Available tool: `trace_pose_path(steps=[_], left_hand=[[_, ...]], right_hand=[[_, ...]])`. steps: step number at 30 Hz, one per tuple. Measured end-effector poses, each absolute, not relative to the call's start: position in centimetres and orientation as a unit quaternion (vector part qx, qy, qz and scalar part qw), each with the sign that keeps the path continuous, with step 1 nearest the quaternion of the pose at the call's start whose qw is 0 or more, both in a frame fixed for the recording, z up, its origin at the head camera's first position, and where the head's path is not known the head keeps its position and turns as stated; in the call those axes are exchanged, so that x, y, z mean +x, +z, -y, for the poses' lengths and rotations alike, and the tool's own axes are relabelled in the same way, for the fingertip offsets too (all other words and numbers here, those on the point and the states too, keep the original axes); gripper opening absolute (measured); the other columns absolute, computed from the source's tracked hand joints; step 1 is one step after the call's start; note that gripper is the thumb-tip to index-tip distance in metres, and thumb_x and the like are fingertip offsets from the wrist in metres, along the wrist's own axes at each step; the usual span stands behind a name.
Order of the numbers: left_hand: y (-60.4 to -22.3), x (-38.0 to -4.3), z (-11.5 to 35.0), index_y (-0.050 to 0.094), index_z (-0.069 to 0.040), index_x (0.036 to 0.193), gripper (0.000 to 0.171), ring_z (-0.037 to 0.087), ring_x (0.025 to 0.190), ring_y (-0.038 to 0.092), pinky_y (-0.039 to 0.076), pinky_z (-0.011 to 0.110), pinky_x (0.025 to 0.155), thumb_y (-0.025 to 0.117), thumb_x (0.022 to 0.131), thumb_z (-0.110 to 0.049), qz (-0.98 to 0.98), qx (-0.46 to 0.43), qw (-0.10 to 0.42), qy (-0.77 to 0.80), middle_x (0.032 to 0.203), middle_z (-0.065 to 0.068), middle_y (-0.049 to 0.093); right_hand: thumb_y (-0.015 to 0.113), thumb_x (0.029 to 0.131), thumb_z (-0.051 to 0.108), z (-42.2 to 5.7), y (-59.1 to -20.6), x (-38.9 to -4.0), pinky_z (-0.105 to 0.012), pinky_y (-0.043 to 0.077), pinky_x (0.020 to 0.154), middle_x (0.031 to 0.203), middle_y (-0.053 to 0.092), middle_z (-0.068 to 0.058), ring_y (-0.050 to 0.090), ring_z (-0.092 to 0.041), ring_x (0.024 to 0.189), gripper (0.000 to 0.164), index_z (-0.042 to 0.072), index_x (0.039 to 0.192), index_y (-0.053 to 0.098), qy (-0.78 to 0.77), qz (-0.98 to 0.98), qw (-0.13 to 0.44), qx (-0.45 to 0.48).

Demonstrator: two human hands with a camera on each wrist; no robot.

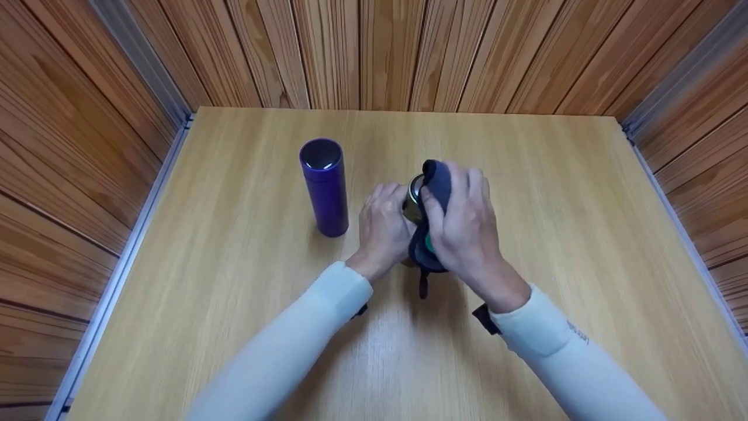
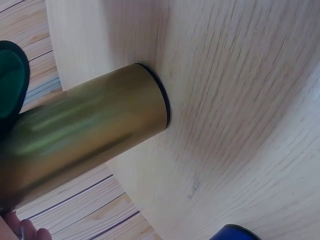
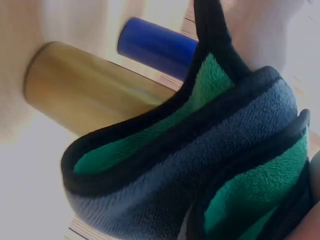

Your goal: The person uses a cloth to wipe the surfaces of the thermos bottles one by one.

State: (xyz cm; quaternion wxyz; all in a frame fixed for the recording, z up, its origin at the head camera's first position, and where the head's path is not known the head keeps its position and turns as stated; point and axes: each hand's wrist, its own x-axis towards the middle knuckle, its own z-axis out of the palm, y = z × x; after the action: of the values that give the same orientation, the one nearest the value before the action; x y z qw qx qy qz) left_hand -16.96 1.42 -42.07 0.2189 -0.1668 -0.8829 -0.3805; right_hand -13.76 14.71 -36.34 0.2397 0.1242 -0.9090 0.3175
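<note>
A gold vacuum flask (image 1: 412, 209) stands upright on the table, its metallic top partly showing between the hands. My left hand (image 1: 384, 225) grips it around the upper part from the left. My right hand (image 1: 464, 228) pinches a cleaning cloth (image 1: 429, 258) against the flask's right side, thumb toward the flask. Dark grey outside and green inside, the cloth (image 3: 165, 170) has black edging and a hanging loop, and bends in folds in the right wrist view. The flask's smooth lower body (image 2: 95, 112) and dark base rim show in the left wrist view.
A purple-blue flask (image 1: 327, 202) with a dark, shiny top stands upright to the left of my left hand. The light wooden table (image 1: 234, 327) has wood-plank walls (image 1: 385, 52) at its back and sides, with metal edging (image 1: 125, 251) along the left.
</note>
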Motion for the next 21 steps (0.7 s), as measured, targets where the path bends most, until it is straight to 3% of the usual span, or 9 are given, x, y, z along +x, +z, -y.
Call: trace_pose_path(steps=[5, 8, 12, 17, 21], left_hand=[[-41.5, -16.8, -1.6, 0.074, -0.007, 0.108, 0.022, 0.02, 0.088, 0.059, 0.052, 0.033, 0.073, 0.07, 0.086, -0.007, 0.9, -0.15, 0.195, -0.36, 0.097, 0.002, 0.068], [-41.0, -16.7, -1.6, 0.073, -0.009, 0.112, 0.024, 0.017, 0.085, 0.06, 0.054, 0.033, 0.07, 0.072, 0.088, -0.014, 0.909, -0.14, 0.159, -0.357, 0.1, 0.001, 0.068], [-40.5, -16.6, -1.5, 0.07, -0.009, 0.117, 0.034, 0.016, 0.083, 0.062, 0.055, 0.031, 0.075, 0.076, 0.091, -0.03, 0.911, -0.138, 0.119, -0.371, 0.103, 0.001, 0.067], [-40.2, -16.6, -1.2, 0.07, -0.006, 0.115, 0.048, 0.016, 0.083, 0.063, 0.055, 0.03, 0.078, 0.081, 0.086, -0.043, 0.903, -0.137, 0.11, -0.392, 0.098, 0.003, 0.065], [-40.4, -16.5, -1.0, 0.07, -0.005, 0.113, 0.055, 0.017, 0.084, 0.065, 0.056, 0.032, 0.077, 0.085, 0.08, -0.046, 0.893, -0.143, 0.122, -0.409, 0.097, 0.003, 0.065]], right_hand=[[0.054, 0.105, 0.042, -15.2, -37.7, -13.4, -0.041, 0.046, 0.072, 0.113, 0.049, -0.024, 0.047, -0.036, 0.096, 0.062, -0.005, 0.143, 0.043, 0.265, 0.909, 0.279, 0.16], [0.05, 0.106, 0.045, -15.9, -38.3, -13.9, -0.04, 0.043, 0.072, 0.106, 0.051, -0.022, 0.047, -0.035, 0.09, 0.061, -0.006, 0.138, 0.045, 0.265, 0.893, 0.312, 0.187], [0.048, 0.107, 0.044, -16.6, -38.8, -14.4, -0.04, 0.043, 0.074, 0.104, 0.054, -0.021, 0.05, -0.033, 0.089, 0.055, -0.005, 0.133, 0.049, 0.298, 0.873, 0.327, 0.203], [0.053, 0.107, 0.027, -17.4, -39.0, -14.9, -0.039, 0.044, 0.079, 0.109, 0.056, -0.02, 0.054, -0.029, 0.095, 0.04, -0.006, 0.13, 0.049, 0.406, 0.848, 0.273, 0.202], [0.048, 0.108, 0.019, -17.8, -39.7, -15.2, -0.036, 0.041, 0.086, 0.113, 0.054, -0.014, 0.052, -0.022, 0.102, 0.034, -0.004, 0.132, 0.041, 0.517, 0.807, 0.203, 0.203]])
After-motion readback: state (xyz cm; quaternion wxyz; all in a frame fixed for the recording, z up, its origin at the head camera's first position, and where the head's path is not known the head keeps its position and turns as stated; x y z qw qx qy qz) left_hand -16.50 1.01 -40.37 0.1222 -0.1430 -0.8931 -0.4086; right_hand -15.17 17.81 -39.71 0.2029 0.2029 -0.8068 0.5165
